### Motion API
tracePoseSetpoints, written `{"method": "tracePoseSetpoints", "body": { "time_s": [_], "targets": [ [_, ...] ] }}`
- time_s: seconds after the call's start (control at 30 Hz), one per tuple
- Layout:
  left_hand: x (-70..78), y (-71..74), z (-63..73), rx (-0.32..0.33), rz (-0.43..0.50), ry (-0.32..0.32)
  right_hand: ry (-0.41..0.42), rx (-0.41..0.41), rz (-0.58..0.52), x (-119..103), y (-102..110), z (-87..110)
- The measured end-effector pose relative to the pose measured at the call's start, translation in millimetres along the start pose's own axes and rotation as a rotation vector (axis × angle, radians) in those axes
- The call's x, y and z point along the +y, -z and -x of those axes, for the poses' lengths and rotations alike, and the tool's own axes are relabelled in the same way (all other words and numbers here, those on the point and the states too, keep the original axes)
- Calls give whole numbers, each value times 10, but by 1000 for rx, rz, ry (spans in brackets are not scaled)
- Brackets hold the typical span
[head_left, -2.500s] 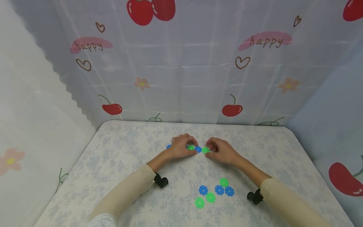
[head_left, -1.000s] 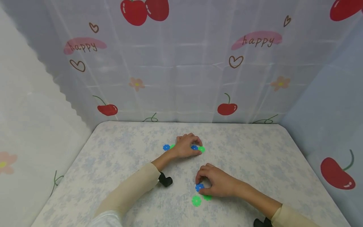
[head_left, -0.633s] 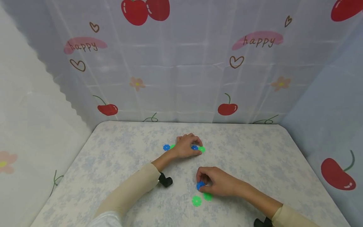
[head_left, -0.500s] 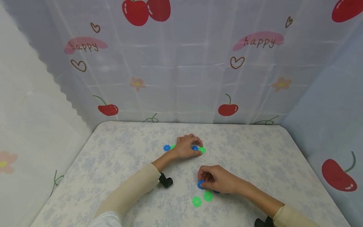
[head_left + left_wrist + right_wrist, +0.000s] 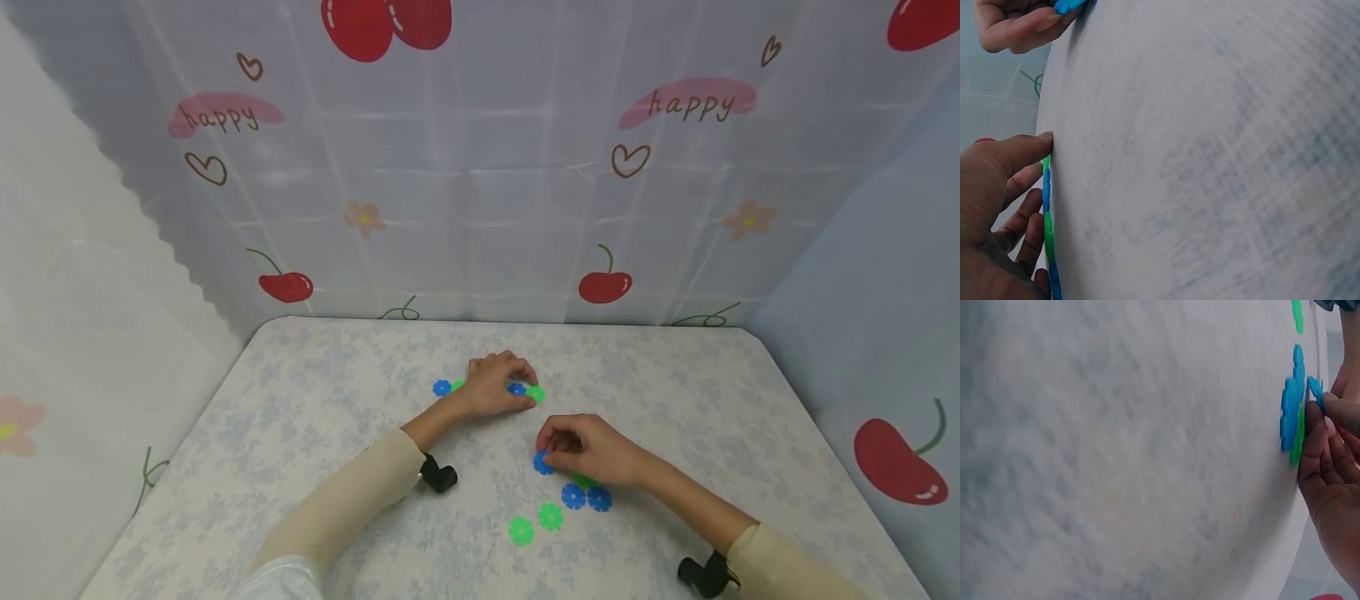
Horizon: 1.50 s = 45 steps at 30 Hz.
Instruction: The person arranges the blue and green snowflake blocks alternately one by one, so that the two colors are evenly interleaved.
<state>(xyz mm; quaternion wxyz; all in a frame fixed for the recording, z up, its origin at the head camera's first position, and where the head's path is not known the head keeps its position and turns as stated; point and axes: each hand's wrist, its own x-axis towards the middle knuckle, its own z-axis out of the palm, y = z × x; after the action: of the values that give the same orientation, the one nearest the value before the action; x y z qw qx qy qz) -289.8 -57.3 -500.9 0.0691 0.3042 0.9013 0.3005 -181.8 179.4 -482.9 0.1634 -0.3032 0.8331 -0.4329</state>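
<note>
In the head view, a row of blue and green notched snowflake discs lies across the far part of the table, a blue disc [image 5: 442, 387] at its left end. My left hand [image 5: 491, 387] covers the row's middle, thumb and index finger on opposite edges of the right-end green disc [image 5: 536, 393]. Beside that disc sits a blue disc [image 5: 516, 389]. My right hand [image 5: 592, 450] pinches a single blue snowflake disc [image 5: 543, 462] between thumb and fingers, nearer the front. In the right wrist view, this held blue disc [image 5: 1316, 394] is tilted.
Loose discs lie below my right hand: two blue discs, one [image 5: 573, 497] touching the other [image 5: 599, 499], a partly hidden green disc [image 5: 583, 481], and two green discs, one [image 5: 551, 517] beside the other [image 5: 521, 531]. A patterned curtain [image 5: 480, 167] hangs behind the table [image 5: 337, 367].
My right hand left the row's right end, came down to the loose discs, took a blue one and has moved it up and slightly right. Lately my left hand has stayed at the row.
</note>
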Motion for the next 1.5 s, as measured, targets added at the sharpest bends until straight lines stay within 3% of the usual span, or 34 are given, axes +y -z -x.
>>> {"method": "tracePoseSetpoints", "body": {
  "time_s": [0.67,1.1,1.5],
  "targets": [
    [-16,3,-2,2,9,11,-54,194,173,303,401,-255],
    [-38,-15,6,-3,5,4,-67,271,265,380,483,-429],
    [-21,-3,11,-11,14,10,-78,240,303,368,490,-440]
  ]
}}
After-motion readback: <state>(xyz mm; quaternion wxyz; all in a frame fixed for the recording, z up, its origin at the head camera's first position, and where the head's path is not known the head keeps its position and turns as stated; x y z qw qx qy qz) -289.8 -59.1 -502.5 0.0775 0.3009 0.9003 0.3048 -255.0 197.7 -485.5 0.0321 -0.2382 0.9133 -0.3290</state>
